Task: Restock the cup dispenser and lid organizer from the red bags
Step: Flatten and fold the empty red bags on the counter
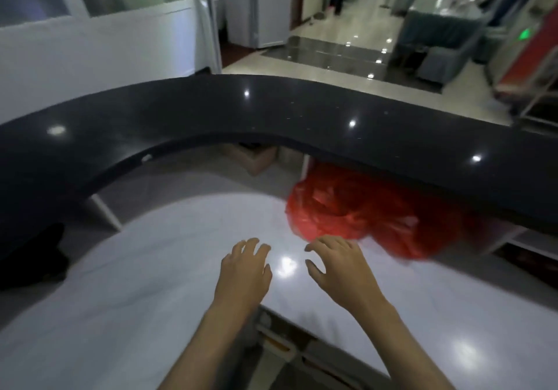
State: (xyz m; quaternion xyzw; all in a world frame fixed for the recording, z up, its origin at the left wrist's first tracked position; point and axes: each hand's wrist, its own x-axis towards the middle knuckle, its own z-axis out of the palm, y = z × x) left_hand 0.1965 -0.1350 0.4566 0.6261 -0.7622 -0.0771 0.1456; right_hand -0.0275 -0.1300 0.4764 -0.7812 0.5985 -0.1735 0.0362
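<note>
Red plastic bags lie bunched on the white lower counter, partly tucked under the black curved upper ledge. My right hand hovers just in front of the bags, fingers spread and relaxed, holding nothing. My left hand is beside it to the left, also spread and empty, above the white counter. No cup dispenser or lid organizer is in view. The picture is blurred by motion.
A dark object sits at the left under the ledge. A cardboard box shows beneath the ledge. Beyond the counter lie a tiled hallway, white doors, a grey sofa and standing people.
</note>
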